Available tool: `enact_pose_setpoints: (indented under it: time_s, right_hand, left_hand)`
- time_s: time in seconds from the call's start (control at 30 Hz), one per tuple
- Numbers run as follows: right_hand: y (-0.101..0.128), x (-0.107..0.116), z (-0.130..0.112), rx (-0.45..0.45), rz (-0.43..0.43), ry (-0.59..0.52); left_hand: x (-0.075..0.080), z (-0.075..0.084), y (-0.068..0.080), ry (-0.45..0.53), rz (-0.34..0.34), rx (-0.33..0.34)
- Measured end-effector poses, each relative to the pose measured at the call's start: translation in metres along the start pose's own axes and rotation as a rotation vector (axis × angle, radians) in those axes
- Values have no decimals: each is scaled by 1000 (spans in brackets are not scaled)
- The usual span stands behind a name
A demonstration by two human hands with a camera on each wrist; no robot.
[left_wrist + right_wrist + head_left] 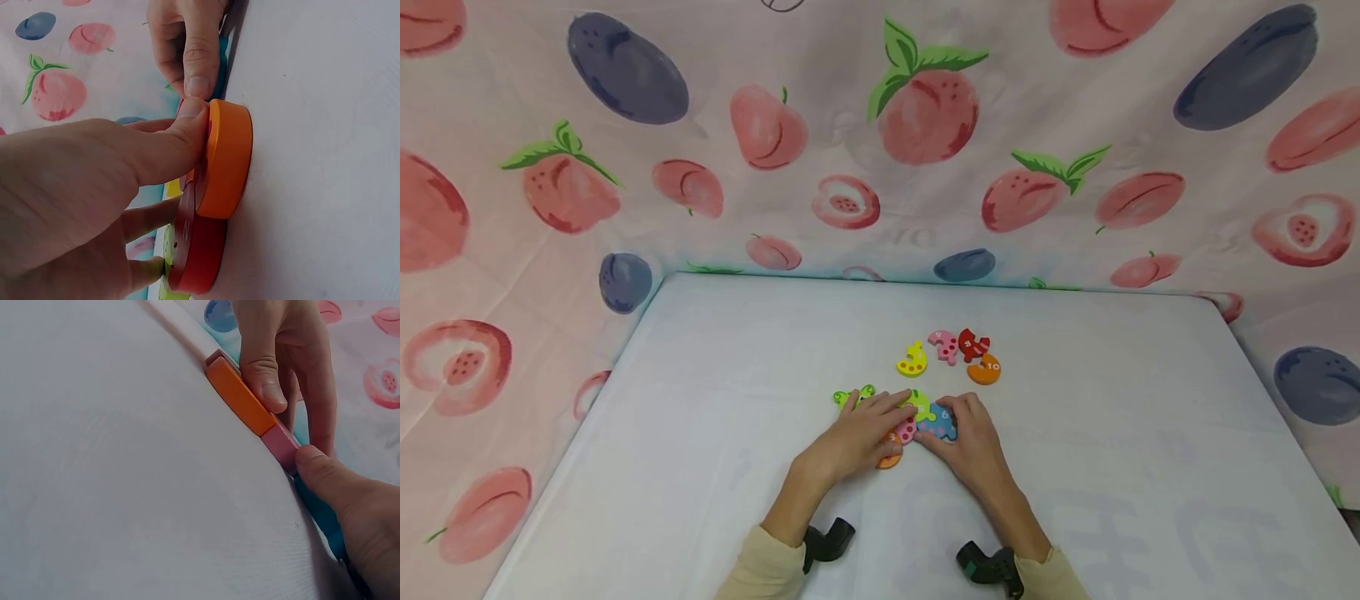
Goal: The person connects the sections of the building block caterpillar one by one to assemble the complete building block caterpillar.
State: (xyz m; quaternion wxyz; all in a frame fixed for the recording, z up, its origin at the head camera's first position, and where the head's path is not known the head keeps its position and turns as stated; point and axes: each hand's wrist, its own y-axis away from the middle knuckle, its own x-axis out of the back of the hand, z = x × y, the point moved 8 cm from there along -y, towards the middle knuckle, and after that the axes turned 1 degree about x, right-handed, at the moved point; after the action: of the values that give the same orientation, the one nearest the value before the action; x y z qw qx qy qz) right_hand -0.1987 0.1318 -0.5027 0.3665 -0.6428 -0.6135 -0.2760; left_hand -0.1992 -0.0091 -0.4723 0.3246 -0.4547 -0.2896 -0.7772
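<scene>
Several colourful numbered puzzle pieces lie joined in a curved row on the white table. My left hand [853, 442] rests across the row with fairly straight fingers, hiding much of it. Its thumb touches the top near an orange piece [231, 159], and a red piece [203, 256] shows beside that. The green piece with eyes [842, 399] peeks out at the row's left end. My right hand [973, 442] pinches the blue piece marked 6 [938, 422] between thumb and fingers. That piece sits against the pink piece [281, 447] and the light green piece [919, 406].
Beyond the hands lie loose pieces: a yellow one [913, 360], a pink one [945, 345], a red one [973, 343] and an orange one marked 10 [985, 369]. A fruit-patterned cloth [910, 217] hangs behind the white table [1112, 433].
</scene>
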Motion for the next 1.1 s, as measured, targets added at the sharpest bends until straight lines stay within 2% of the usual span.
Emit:
enact_pose_setpoints:
  time_s: [0.2, 0.33, 0.47, 0.57, 0.83, 1.1]
  right_hand:
    - [-2, 5, 6, -21, -12, -183]
    - [-4, 9, 12, -43, 17, -271]
    - [-5, 9, 15, -72, 23, -273]
    - [-5, 9, 16, -85, 31, -270]
    - [-4, 12, 16, -88, 51, -280]
    - [-5, 10, 11, -55, 40, -241]
  left_hand:
    - [2, 4, 0, -18, 9, -20]
    - [1, 4, -1, -37, 45, -8]
    - [-1, 4, -3, -56, 87, 21]
    - [-1, 6, -4, -73, 95, 40]
    - [-1, 7, -4, -123, 56, 95]
    - [6, -1, 5, -118, 24, 186]
